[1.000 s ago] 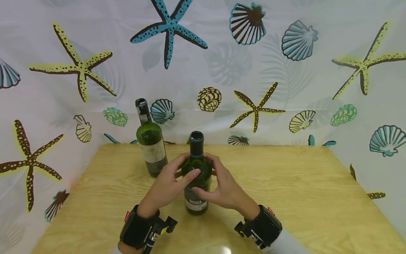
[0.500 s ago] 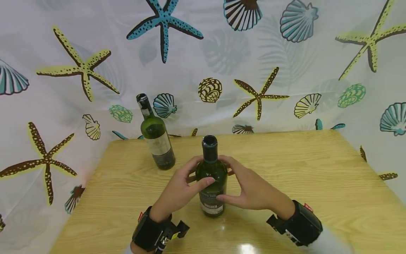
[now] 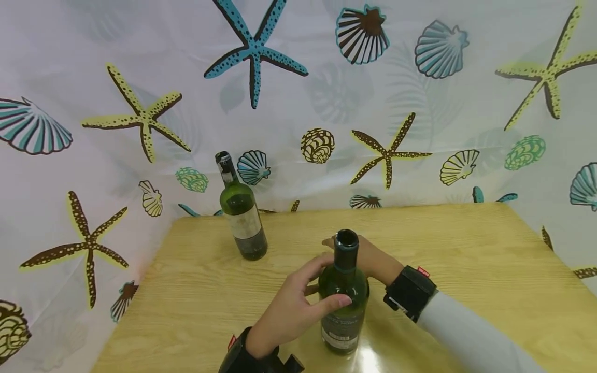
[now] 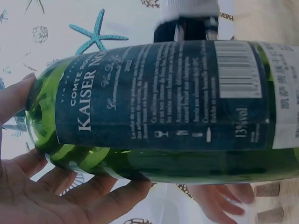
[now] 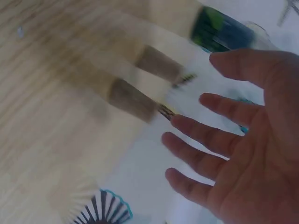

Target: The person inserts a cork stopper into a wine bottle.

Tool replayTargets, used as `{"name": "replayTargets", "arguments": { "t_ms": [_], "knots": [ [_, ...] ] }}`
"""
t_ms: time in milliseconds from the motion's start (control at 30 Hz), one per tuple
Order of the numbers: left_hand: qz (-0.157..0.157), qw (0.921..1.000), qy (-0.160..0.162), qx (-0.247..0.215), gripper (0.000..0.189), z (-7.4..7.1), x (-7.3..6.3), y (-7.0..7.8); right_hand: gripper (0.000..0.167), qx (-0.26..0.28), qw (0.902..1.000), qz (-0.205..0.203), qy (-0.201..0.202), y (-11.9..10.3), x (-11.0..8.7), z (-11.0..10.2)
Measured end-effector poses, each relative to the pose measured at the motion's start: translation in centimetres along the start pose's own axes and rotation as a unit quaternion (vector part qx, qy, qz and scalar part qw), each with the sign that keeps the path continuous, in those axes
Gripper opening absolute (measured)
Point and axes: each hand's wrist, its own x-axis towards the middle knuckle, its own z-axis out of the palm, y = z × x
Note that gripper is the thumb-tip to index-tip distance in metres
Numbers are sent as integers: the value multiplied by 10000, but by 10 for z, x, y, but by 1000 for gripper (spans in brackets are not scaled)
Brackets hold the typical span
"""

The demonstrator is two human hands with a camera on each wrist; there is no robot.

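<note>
A green wine bottle (image 3: pixel 344 311) with a dark label stands upright on the table, its mouth uncovered. My left hand (image 3: pixel 305 305) holds it round the shoulder, thumb at the front and fingers around the side. Past the bottle, my right hand (image 3: pixel 373 259) reaches leftward, partly hidden behind it in the head view. Its fingers spread in the right wrist view, holding nothing. Ahead of those fingertips stand two corks (image 5: pixel 133 100), blurred here and hidden in the head view. The left wrist view shows the bottle's label (image 4: pixel 163 93) close up.
Another green wine bottle (image 3: pixel 244 225) with a pale and dark label stands at the back left of the wooden table (image 3: pixel 443 248). A white cloth (image 3: pixel 280 119) printed with starfish and shells hangs behind the table's back edge.
My right hand has let go of the near bottle and moved behind it. The left hand keeps its hold. The head view has shifted, putting the bottle farther right and lower.
</note>
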Motion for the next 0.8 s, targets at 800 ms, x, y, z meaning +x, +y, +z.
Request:
{"name": "replayTargets", "arguments": {
  "t_ms": [800],
  "knots": [
    [79, 10000, -33, -28, 47, 11, -8, 5, 17, -337, 9979, 230, 510, -13, 31, 2]
  ]
}}
